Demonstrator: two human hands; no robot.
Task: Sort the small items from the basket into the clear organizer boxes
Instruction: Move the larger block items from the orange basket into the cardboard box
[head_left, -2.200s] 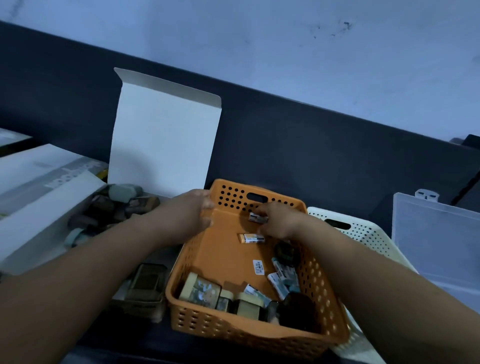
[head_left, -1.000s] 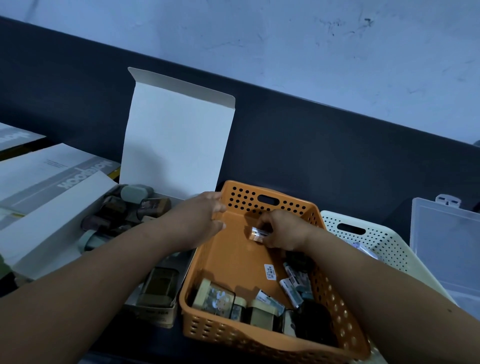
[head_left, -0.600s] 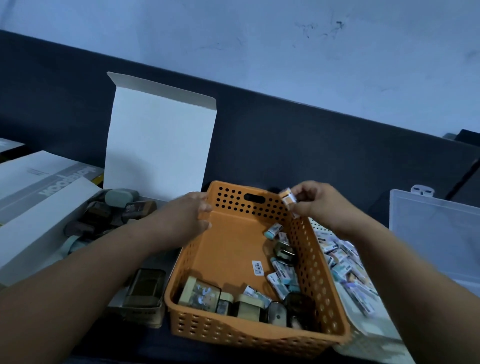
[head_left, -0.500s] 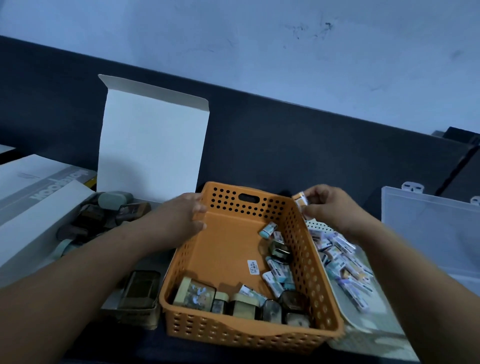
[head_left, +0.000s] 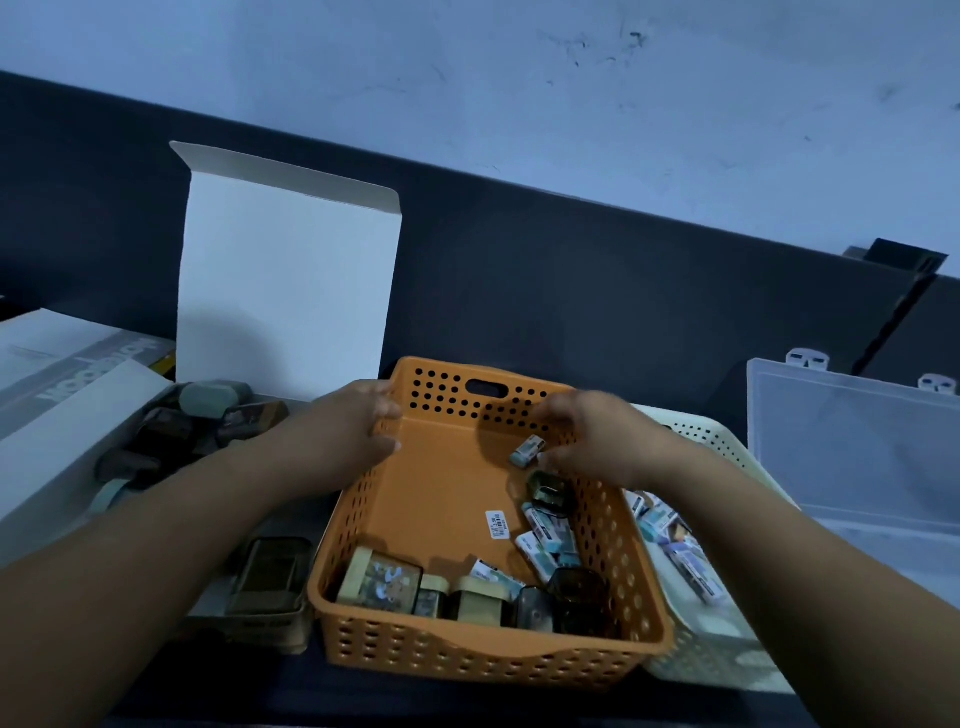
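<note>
An orange perforated basket (head_left: 431, 499) sits in the middle with several small items along its near and right sides. My left hand (head_left: 353, 431) grips its far-left rim. My right hand (head_left: 592, 441) hovers inside the far-right corner. Its fingers are curved loosely around a small pale blue packet (head_left: 527, 449) that lies on the basket floor, with the thumb tip right beside it. A clear organizer box (head_left: 852, 447) stands open at the right.
A white perforated basket (head_left: 727, 447), right of the orange one, holds several small packets (head_left: 675, 545). At the left, a white cardboard box with its lid (head_left: 285, 270) up holds dark items (head_left: 171, 436). A brown tin (head_left: 270, 571) lies by the orange basket's near-left corner.
My right hand carried a small packet over the orange rim toward the white basket, came back without it and now reaches for another packet. The left hand stays on the rim.
</note>
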